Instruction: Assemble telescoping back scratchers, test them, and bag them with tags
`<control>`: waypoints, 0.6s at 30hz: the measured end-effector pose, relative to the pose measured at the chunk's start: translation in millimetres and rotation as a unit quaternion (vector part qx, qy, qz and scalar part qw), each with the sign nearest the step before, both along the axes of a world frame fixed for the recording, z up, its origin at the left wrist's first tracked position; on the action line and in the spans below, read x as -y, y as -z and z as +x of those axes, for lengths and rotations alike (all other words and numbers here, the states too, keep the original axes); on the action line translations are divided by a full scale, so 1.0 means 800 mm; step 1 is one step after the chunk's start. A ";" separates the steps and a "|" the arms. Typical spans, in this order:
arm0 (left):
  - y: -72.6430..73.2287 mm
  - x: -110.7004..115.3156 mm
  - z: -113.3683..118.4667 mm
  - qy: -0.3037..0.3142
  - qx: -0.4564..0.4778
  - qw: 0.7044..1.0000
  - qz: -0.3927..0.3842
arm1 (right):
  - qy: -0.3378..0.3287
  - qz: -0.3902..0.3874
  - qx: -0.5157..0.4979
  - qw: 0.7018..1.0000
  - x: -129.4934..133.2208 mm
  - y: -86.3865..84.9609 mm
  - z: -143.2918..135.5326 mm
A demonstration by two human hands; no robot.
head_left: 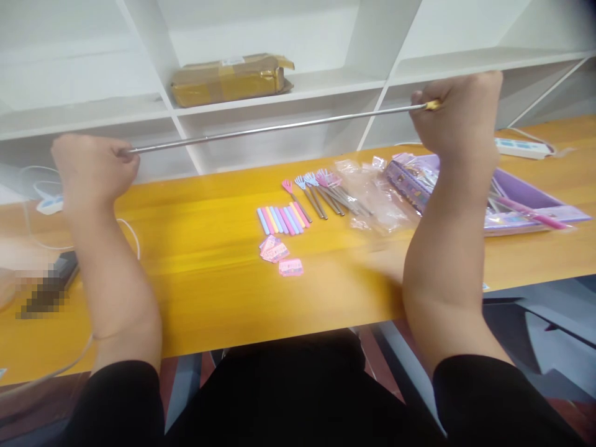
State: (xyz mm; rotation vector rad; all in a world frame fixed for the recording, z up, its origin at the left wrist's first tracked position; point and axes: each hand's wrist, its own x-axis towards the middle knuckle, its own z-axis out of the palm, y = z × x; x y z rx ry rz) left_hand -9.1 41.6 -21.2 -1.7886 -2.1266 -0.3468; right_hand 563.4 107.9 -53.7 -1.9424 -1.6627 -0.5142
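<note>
A long, thin telescopic back scratcher (279, 127) is pulled out between my two hands, well above the table. My left hand (95, 164) is closed around its left end, with the fingers curled in a fist. At the other end, my right hand (460, 115) grips a small yellow part, mostly hidden by the fingers. On the table below lie several shorter back scratchers (321, 192) with pink and blue hand-shaped heads. Nearer to me is a row of pastel tubes (282, 220), and in front of that are small pink printed cards (291, 267).
Crumpled clear plastic bags (372, 198) lie beside a purple display box (535, 186) at the right. White shelving (284, 28) rises behind the table (209, 292), holding a taped brown carton (228, 81). A power strip (521, 148) and cables lie toward the edges.
</note>
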 end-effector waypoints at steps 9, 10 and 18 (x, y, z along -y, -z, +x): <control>-0.005 0.010 -0.002 0.037 -0.063 0.994 0.075 | 0.003 0.020 -0.019 1.000 -0.007 0.000 0.016; -0.007 0.012 -0.002 0.029 -0.069 0.994 0.075 | 0.004 0.020 -0.014 1.000 -0.004 -0.001 0.016; -0.011 0.016 -0.003 -0.043 -0.080 0.995 0.052 | 0.018 0.038 0.003 0.999 0.012 -0.004 0.009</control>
